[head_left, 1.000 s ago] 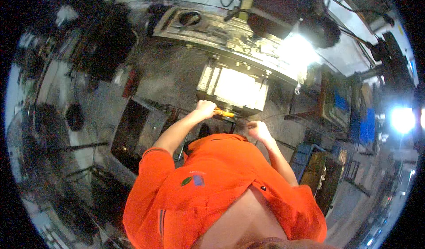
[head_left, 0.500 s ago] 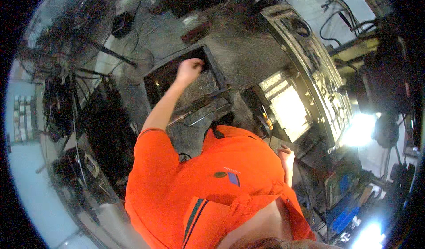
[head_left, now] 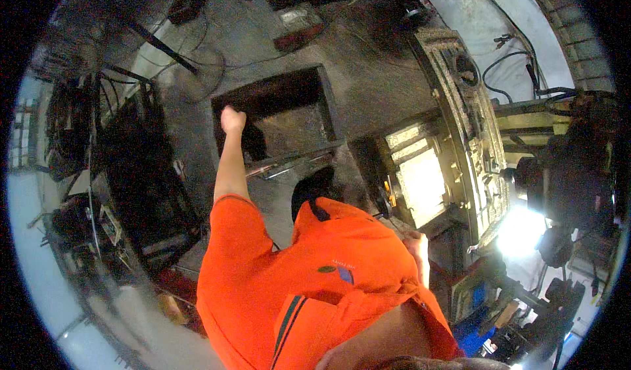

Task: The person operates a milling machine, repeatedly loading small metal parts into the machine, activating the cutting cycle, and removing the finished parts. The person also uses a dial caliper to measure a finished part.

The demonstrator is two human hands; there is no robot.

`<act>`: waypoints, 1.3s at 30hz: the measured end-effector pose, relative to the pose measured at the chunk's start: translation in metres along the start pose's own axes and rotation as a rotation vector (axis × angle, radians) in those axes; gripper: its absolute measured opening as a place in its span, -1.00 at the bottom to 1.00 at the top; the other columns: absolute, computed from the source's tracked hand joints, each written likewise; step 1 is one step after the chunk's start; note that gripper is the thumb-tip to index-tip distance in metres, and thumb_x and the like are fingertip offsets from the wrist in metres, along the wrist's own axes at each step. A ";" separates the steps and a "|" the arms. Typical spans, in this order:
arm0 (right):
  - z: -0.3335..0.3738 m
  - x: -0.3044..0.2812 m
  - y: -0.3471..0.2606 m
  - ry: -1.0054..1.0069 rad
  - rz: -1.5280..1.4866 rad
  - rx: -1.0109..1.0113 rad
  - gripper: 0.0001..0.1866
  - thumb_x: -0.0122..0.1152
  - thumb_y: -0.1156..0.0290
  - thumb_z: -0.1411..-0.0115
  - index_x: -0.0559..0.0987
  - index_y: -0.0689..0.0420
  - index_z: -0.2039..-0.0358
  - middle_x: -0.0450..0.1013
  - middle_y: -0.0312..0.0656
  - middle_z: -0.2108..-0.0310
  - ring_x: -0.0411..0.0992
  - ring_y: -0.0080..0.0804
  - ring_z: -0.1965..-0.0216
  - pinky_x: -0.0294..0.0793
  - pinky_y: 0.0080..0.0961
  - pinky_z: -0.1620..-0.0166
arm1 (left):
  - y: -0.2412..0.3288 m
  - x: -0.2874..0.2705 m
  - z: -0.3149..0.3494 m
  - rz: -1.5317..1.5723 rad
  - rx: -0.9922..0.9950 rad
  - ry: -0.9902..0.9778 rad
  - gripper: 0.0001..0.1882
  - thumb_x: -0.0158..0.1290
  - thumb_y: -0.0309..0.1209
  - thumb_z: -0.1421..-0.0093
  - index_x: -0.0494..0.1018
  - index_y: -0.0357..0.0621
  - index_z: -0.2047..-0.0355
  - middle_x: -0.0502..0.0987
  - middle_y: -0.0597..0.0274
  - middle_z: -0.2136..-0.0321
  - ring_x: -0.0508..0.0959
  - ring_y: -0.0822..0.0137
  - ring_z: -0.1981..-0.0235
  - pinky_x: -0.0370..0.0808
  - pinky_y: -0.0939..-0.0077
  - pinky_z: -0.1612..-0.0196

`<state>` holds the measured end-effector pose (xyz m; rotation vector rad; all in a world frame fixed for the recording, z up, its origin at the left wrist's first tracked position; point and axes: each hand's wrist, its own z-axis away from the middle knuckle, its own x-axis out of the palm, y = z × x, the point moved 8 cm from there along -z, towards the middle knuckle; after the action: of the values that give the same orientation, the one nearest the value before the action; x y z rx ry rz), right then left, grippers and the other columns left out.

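Note:
My left hand (head_left: 233, 119) is closed in a fist at the left side of a dark open-topped box (head_left: 333, 117). Whatever its fingers hold, if anything, is hidden. Below the hand a dark patch covers part of the box's inside; I cannot tell whether it is shadow or a thing. Beside my waist on the right is my right hand (head_left: 415, 244), its fingers curled; I cannot make out anything in them. Along the near edge of the box lie thin rods (head_left: 289, 165).
A brightly lit metal block (head_left: 424, 179) stands to the right, with an orange-handled tool (head_left: 389, 192) by it. Past it runs a long metal machine bed (head_left: 470, 133) beside a glaring lamp (head_left: 520, 231). A reddish block (head_left: 298, 38) sits on the floor beyond the box.
My left hand has moved from the right part of the box to its left side. My right hand stays beside my waist. The view has shifted slightly.

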<state>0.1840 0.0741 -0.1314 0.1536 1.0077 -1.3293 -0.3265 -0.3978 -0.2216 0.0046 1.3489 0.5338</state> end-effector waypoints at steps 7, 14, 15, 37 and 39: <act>-0.002 0.009 0.031 -0.028 -0.041 0.075 -0.64 0.08 0.53 0.24 0.61 0.16 0.33 0.46 -0.06 0.65 0.40 -0.55 0.65 0.38 -0.58 0.53 | 0.018 -0.005 0.013 -0.120 0.033 0.021 -0.73 0.12 -0.29 0.05 0.47 -0.15 0.35 0.52 0.04 0.28 0.52 0.09 0.23 0.47 0.22 0.18; 0.009 0.012 0.035 -0.044 -0.096 0.171 -0.68 0.09 0.56 0.22 0.60 0.19 0.35 0.48 -0.10 0.61 0.40 -0.55 0.64 0.38 -0.57 0.51 | 0.032 0.016 0.001 -0.371 0.293 -0.025 -0.77 0.15 -0.33 0.11 0.47 -0.13 0.42 0.53 0.06 0.36 0.54 0.08 0.31 0.50 0.22 0.28; 0.010 0.011 0.032 -0.050 -0.123 0.167 -0.69 0.09 0.56 0.22 0.60 0.19 0.36 0.48 -0.11 0.61 0.40 -0.56 0.64 0.38 -0.57 0.51 | 0.035 0.018 0.006 -0.429 0.329 -0.025 -0.83 0.11 -0.37 0.08 0.48 -0.14 0.44 0.54 0.09 0.40 0.55 0.09 0.33 0.50 0.24 0.29; 0.019 -0.031 -0.086 0.013 -0.406 -0.261 -0.73 0.09 0.60 0.11 0.58 0.26 0.32 0.51 -0.16 0.43 0.44 -0.48 0.39 0.41 -0.59 0.29 | 0.262 -0.052 0.240 0.337 1.220 -0.489 -0.71 0.05 -0.51 0.05 0.40 -0.17 0.25 0.49 0.04 0.32 0.52 0.07 0.32 0.45 0.30 0.27; 0.013 -0.030 -0.123 -0.165 -0.797 -0.302 -0.73 0.05 0.63 0.08 0.56 0.26 0.30 0.51 -0.16 0.37 0.45 -0.44 0.35 0.43 -0.56 0.27 | 0.298 -0.065 0.330 0.306 1.678 -0.513 -0.77 0.08 -0.50 0.02 0.42 -0.14 0.29 0.50 0.12 0.37 0.51 0.16 0.31 0.46 0.37 0.26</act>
<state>0.0891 0.0511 -0.0496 -0.6394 1.1620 -1.8345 -0.1375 -0.0605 0.0080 1.6074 0.9348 -0.4656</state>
